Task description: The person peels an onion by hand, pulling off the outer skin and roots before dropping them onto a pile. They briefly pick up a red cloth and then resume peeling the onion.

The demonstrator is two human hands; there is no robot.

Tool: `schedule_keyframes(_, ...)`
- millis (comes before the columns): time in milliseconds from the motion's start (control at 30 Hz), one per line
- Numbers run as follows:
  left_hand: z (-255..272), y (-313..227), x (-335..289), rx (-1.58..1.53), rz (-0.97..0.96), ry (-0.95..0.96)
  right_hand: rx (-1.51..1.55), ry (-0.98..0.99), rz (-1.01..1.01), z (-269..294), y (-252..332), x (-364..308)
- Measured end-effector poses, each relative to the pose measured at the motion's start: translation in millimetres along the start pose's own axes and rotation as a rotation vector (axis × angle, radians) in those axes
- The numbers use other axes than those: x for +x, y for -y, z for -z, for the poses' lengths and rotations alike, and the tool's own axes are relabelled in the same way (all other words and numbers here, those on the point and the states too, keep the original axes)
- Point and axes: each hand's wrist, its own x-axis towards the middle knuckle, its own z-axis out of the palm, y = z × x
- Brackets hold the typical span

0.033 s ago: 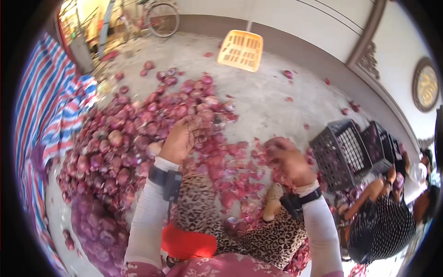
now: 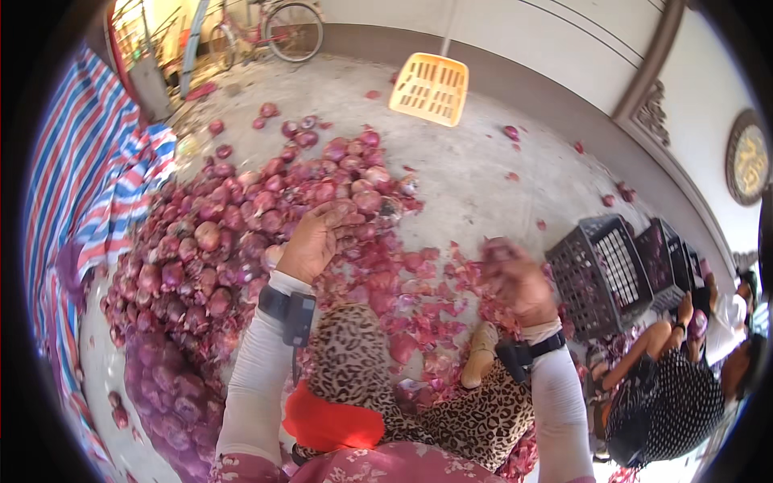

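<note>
My left hand [image 2: 318, 240] hovers at the near right side of a large heap of red onions [image 2: 208, 235], its fingers loosely bent with nothing visible between them. My right hand [image 2: 527, 291] is smeared by motion. It holds a red onion [image 2: 501, 253] over the floor, left of a black plastic crate [image 2: 573, 266]. Loose red onion skins [image 2: 415, 310] litter the floor between and below my hands. A purple mesh bag [image 2: 173, 394] filled with onions stands at the near left.
A yellow slotted scoop [image 2: 431, 87] with a long handle rests by the far wall. More black crates [image 2: 662, 245] stand at the right. Another person in a dotted top [image 2: 668, 394] sits close by. Striped sheeting [image 2: 80, 161] hangs left; a bicycle [image 2: 294, 32] stands behind.
The whole view has shifted slightly, so the surroundings sit a little further right. My right hand and its onion have moved a little to the right; my left hand is nearly still.
</note>
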Motion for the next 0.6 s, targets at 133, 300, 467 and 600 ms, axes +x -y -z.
schedule_keyframes(133, 100.9, 16.4, -18.7, -0.073, 0.074, -0.345, -1.220, -0.227, -0.034, -8.4, -19.6, 12.8)
schedule_keyframes(300, 250.1, 97.6, -47.2, -0.202, 0.233, -0.739, -1.228, -0.264, 0.021, 5.5, -52.0, 24.4)
schedule_keyframes(467, 305.5, 173.3, -78.1, -0.307, 0.357, -0.912, -1.424, -0.055, -0.032, -7.2, -73.3, 24.8)
schedule_keyframes(600, 345.5, 214.1, -97.6, 0.079, 0.410, -0.793, -1.417, 0.190, -0.017, -25.6, -82.2, 35.8)
